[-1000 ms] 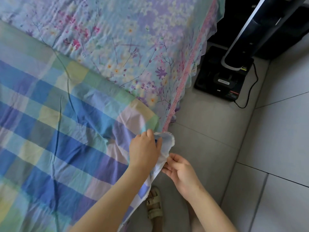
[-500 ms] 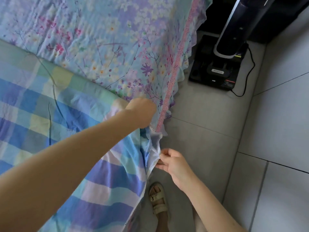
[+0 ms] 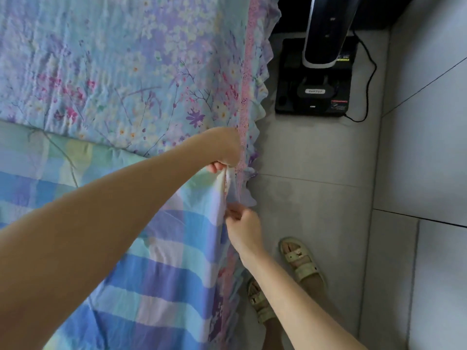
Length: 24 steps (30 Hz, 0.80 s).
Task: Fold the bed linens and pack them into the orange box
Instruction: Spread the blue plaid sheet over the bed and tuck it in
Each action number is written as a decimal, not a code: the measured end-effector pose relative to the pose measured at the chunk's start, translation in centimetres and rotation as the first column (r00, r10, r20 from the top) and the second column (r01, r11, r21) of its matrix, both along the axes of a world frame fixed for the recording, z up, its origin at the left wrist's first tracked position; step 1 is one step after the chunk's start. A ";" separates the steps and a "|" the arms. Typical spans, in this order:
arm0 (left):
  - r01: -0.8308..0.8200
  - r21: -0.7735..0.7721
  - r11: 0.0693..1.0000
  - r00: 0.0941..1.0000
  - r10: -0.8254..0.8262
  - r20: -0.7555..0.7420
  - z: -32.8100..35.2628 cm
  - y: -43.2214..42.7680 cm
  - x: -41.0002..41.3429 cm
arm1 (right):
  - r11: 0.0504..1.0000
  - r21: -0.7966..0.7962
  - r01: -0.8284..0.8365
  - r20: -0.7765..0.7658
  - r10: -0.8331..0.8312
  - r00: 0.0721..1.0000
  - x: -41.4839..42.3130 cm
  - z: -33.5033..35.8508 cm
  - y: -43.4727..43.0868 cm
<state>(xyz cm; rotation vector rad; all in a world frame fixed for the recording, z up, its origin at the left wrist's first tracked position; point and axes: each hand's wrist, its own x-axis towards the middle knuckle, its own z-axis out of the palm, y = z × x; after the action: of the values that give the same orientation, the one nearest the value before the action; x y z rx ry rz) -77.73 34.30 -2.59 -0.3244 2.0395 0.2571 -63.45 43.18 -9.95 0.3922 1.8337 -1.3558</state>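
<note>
Leftward and up the bed's right edge is where the left hand (image 3: 223, 150) has travelled in the last second. It has drawn away from the right hand (image 3: 243, 227), which has stayed low by the side of the mattress. The checked sheet (image 3: 161, 261) lies spread over the near part of the floral-covered bed (image 3: 113, 59), its far hem crossing the bed from the left edge to the right. A short run of its side hem is now stretched between the two hands, just beside the pink trim (image 3: 246, 97).

The left grip is curled closed on the hem at the sheet's far right corner. The fist hides how much cloth it has, so it may be a bunch rather than a single layer. The right grip is a narrow pinch, thumb against fingertips, on the same hem nearer the person.

Folding looks barely begun: this is the step of finding and squaring up a corner. Next the held edge likely needs lifting and carrying across to the opposite side, kept taut so the layers meet evenly. No orange box is in view.
</note>
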 end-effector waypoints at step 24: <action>-0.104 -0.008 0.994 0.833 0.083 -0.547 -2.6 -6.4 4.9 | 0.925 0.255 -0.283 -0.225 0.341 0.913 -0.3 -3.2 -3.7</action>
<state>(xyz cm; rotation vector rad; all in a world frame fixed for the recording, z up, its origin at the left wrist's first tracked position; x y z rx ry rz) -72.82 27.94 -5.18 -0.4095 2.6019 0.4090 -63.74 39.49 -13.14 0.0166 2.1681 -1.0259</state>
